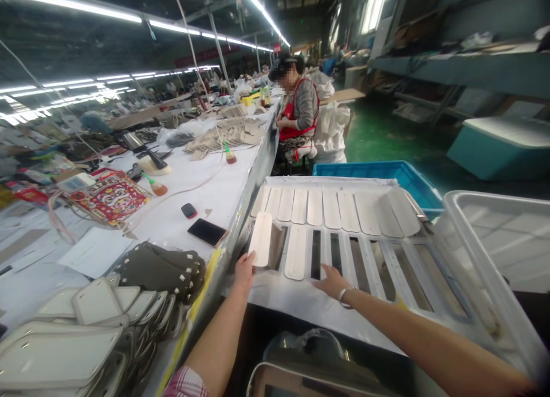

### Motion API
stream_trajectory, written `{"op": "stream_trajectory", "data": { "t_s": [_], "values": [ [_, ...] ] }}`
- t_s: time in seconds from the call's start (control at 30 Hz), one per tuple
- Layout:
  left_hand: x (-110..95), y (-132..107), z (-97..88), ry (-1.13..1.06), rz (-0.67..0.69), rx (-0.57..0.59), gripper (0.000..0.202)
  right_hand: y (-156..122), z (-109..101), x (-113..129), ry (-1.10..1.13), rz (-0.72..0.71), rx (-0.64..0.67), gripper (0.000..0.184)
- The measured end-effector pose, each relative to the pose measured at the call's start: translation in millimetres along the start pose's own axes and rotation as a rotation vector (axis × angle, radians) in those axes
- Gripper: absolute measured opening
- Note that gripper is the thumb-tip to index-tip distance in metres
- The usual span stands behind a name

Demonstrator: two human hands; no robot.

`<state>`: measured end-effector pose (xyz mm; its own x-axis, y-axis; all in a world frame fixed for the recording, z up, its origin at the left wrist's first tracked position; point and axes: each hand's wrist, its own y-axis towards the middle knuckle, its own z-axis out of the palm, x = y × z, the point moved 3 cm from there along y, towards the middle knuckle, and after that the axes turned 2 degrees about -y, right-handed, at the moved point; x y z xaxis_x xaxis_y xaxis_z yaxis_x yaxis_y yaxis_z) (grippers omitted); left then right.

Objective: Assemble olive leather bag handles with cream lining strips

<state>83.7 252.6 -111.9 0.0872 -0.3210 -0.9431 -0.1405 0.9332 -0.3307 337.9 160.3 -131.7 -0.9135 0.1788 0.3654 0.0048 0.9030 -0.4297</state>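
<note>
My left hand (244,271) is closed on the near end of an off-white rounded panel (263,241), raised at a tilt over the left of a slotted white rack (275,291). Thickness at its side suggests a stack, though I cannot count the pieces. My right hand (332,281) holds nothing; its fingers reach out, apart, at the front edge of the rack. Just left of those fingers, a single white panel (296,252) lies across the near row. Several similar panels (315,207) lie side by side along the far row.
On the left table stand piled pale panels (60,351), dark green pieces (161,268), a phone (207,232) and glue bottles (157,186). Right of the rack is a clear plastic bin (485,231), behind it a blue crate (365,171). A person in a red apron (298,110) sits farther back.
</note>
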Motion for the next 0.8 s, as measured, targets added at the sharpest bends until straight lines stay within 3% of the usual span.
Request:
{"op": "stream_trajectory", "data": {
  "t_s": [0.13, 0.3, 0.4, 0.5, 0.57, 0.6, 0.63, 0.7, 0.8],
  "values": [
    [-14, -22, 26.6, 0.000, 0.059, 0.040, 0.042, -25, 6, -2, -0.036, -0.111, 0.015, 0.080],
    [-74, -38, 44.2, 0.091, 0.202, 0.226, 0.033, -44, 19, 9, -0.054, -0.182, 0.064, 0.091],
    [-119, -45, 38.2, 0.110, 0.247, 0.335, 0.034, -44, -17, 16, -0.032, -0.089, -0.038, 0.086],
    [-160, -67, 23.8, 0.103, 0.266, 0.431, 0.036, -69, -87, 31, -0.039, -0.060, -0.319, 0.082],
    [-180, -95, 16.1, 0.112, 0.219, 0.537, 0.040, -106, -135, 54, -0.204, -0.336, -0.670, 0.084],
    [-186, -113, 15.4, 0.128, 0.148, 0.656, 0.044, -126, -151, 65, -0.293, -0.464, -0.757, 0.087],
    [-190, -131, 15.3, 0.156, 0.060, 0.759, 0.048, -144, -161, 76, -0.373, -0.572, -0.782, 0.091],
    [-197, -165, 15.6, 0.213, -0.047, 0.868, 0.047, -173, -168, 92, -0.468, -0.707, -0.714, 0.094],
    [-206, -204, 12.3, 0.253, -0.020, 0.918, 0.045, -207, -161, 104, -0.417, -0.782, -0.621, 0.091]
  ]
}}
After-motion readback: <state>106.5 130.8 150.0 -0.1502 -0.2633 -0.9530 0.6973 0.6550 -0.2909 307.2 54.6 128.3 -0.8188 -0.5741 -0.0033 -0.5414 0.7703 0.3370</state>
